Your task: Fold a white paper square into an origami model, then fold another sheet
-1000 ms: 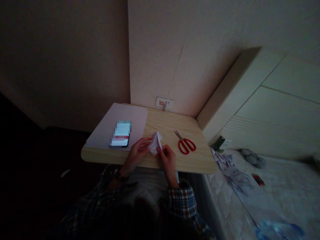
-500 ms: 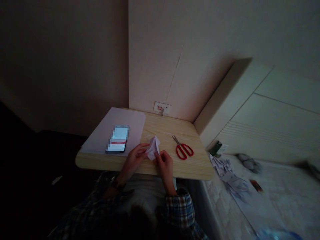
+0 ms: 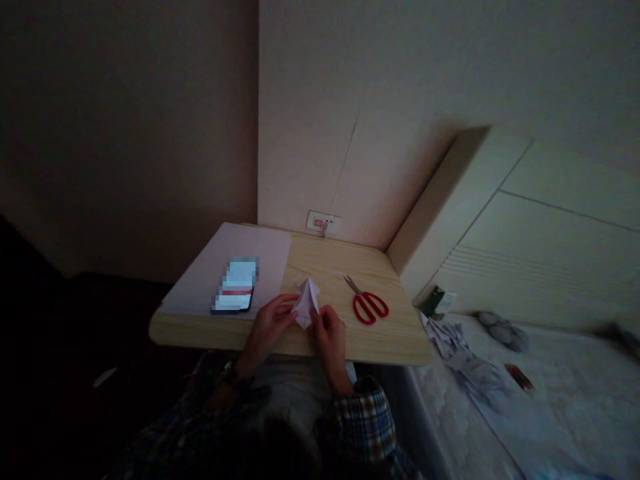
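Small white paper folded to a pointed shape (image 3: 307, 305), tip away from the person, held over the front part of the pale wood-grain tabletop (image 3: 390, 343); contact with the wood unclear. Left hand (image 3: 270, 325): fingers grasping its left edge. Right hand (image 3: 331, 331): thumb and fingers pinching its lower right. Red-handled metal scissors (image 3: 362, 295) lie to the right, blades slightly parted. Lit, pixelated phone (image 3: 237, 287) on flat white paper (image 3: 267, 247), left.

the wood-grained table (image 3: 395, 343) bears red-handled scissors (image 3: 363, 295) — and white paper (image 3: 267, 248).
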Tool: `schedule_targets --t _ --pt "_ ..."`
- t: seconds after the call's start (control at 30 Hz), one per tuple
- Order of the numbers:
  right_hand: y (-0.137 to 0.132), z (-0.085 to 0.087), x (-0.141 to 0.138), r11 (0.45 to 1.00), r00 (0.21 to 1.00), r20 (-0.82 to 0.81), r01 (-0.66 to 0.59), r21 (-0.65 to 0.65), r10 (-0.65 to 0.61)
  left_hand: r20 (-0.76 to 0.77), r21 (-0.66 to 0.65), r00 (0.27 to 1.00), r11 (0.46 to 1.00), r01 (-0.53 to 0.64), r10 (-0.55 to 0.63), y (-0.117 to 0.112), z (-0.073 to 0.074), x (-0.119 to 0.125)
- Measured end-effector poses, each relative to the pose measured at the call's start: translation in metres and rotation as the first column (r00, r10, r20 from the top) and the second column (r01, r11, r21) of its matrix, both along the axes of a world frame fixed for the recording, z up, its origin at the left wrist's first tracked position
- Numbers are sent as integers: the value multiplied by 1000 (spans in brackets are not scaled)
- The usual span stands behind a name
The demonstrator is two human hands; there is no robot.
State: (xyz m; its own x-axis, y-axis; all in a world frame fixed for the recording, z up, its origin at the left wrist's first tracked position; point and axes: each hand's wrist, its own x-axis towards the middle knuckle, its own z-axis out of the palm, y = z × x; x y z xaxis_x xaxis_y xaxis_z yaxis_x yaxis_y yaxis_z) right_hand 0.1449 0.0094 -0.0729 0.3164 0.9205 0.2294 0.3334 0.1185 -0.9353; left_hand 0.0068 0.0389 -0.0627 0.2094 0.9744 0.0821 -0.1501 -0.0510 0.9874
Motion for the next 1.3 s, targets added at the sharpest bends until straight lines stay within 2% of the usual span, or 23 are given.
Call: schedule_targets --t 0.23,0.43,0.63,0.87,1.3 --pt "4 -1 5 999 999 54 3 50 -5 79 26 995 998 55 -57 5 -3 3" --pt "8 -1 11 997 999 26 -38 74 36 131 -38 991 999 38 -33 6 -2 4" --pt "8 1 11 992 996 35 -81 92 79 95 -6 995 1000 11 -11 -1 6 3" --pt "8 4 9 992 994 52 -104 65 101 43 7 999 1000 28 -28 2 4 2" --pt "16 -2 14 981 980 -51 -192 30 193 -8 67 1000 998 15 -14 3 3 4"
